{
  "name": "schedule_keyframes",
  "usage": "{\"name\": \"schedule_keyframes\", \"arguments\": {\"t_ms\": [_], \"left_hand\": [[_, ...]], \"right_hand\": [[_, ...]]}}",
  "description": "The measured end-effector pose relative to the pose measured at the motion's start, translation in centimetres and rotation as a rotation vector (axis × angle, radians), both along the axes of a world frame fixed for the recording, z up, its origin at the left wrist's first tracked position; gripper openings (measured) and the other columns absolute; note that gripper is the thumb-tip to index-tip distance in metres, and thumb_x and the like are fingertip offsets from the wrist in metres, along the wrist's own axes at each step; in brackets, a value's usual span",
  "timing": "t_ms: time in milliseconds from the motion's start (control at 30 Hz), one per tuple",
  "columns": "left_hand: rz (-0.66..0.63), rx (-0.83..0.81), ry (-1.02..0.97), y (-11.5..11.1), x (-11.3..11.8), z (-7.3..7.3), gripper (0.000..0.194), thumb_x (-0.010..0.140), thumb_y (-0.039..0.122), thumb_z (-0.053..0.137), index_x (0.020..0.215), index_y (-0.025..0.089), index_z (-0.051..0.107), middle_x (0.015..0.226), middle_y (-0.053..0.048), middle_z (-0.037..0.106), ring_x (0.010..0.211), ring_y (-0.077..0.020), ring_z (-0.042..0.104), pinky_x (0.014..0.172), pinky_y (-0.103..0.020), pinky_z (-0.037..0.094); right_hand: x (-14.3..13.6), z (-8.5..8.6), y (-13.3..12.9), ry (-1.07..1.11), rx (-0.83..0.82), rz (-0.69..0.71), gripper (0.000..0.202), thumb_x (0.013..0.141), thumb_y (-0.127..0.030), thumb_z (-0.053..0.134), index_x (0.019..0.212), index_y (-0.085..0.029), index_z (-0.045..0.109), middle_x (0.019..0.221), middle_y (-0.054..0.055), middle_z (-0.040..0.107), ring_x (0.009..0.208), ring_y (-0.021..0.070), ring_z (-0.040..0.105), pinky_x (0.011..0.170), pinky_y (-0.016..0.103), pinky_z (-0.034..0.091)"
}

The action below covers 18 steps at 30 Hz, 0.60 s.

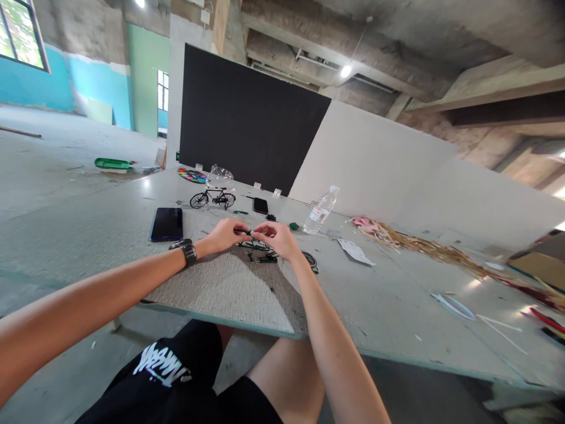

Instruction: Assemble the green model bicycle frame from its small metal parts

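Observation:
Both hands meet above the table, fingertips pinched close together. My left hand (pixel 226 234), with a black watch (pixel 189 252) on its wrist, is closed on a small thin dark bicycle part (pixel 242 231). Opposite it, my right hand (pixel 280 238) is also closed, its thumb and fingertips pinching at the near end of that piece; the exact grip is hidden. Just below the fingers is a dark model bicycle frame (pixel 263 258), partly covered by the right hand. A small spoked wheel (pixel 309 258) lies right of the right wrist. Farther back stands an assembled black model bicycle (pixel 213 197).
A dark phone (pixel 166 224) lies left, a smaller phone (pixel 260 205) behind the hands. Right of them are a clear plastic bottle (pixel 321 211), a paper sheet (pixel 355 252) and dried straw-like strips (pixel 424 247). A colourful round palette (pixel 192 175) rests near the black board (pixel 247 118).

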<state>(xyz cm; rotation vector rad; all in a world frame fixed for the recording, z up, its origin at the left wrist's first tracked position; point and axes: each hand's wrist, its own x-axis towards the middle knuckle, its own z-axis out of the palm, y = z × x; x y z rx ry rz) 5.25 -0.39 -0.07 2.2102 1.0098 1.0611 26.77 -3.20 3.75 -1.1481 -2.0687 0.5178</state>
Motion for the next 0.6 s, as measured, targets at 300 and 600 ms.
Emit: {"name": "schedule_keyframes", "arguments": {"t_ms": [300,600], "left_hand": [[-0.028,0.013,0.016,-0.07,0.05,0.1,0.033,0.087,0.047,0.07,0.101,0.018,0.078,0.092,-0.006,0.078,0.078,-0.0209,0.066,0.07,-0.03,0.046],[0.021,0.007,0.027,0.07,0.07,-0.06,0.034,0.083,0.045,0.074,0.099,0.016,0.079,0.092,-0.008,0.079,0.079,-0.0218,0.067,0.071,-0.031,0.047]], "right_hand": [[0.02,0.2,-0.1,-0.019,0.055,-0.066,0.031,0.084,-0.05,0.076,0.085,-0.019,0.077,0.076,0.003,0.073,0.068,0.0159,0.06,0.065,0.028,0.044],[-0.05,0.16,-0.13,-0.012,0.013,-0.03,0.038,0.083,-0.057,0.074,0.085,-0.019,0.076,0.076,0.004,0.073,0.067,0.0162,0.059,0.063,0.028,0.044]]}}
